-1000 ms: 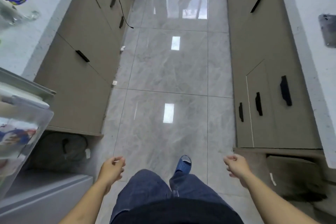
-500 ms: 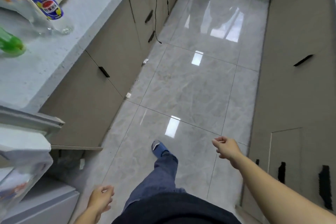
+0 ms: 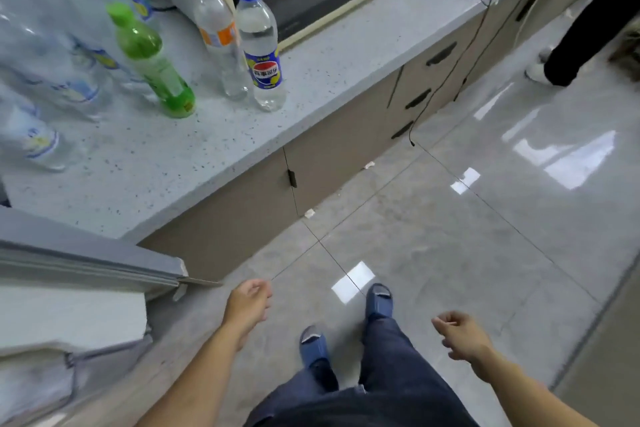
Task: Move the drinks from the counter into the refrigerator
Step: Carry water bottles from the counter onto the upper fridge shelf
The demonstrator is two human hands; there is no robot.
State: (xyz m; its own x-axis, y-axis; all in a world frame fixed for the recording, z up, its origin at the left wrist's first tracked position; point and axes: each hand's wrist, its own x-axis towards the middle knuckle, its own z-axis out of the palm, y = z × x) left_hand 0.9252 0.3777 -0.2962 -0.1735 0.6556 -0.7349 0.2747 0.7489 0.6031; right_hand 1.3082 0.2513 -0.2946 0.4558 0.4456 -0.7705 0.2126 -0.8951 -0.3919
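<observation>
- Both hands empty: left hand (image 3: 247, 305) and right hand (image 3: 462, 336) hang low over the floor, fingers loosely curled.
- Drinks stand upright on the counter (image 3: 311, 55), up and to the left: green bottle (image 3: 152, 62), orange-cap bottle (image 3: 218, 35), blue-cap bottle (image 3: 259, 45).
- Left hand is nearer; I'd guess it reaches.
- Fridge door (image 3: 90, 263) open, beside it.

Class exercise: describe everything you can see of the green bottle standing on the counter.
The green bottle is translucent green plastic with a lighter green screw cap, closed, and a pale label around its middle. It stands upright on the speckled grey counter, appearing tilted in the wide-angle view. It sits left of two clear bottles and right of a blurred wrapped pack of bottles. Neither hand touches it; only the counter visibly does.
</observation>
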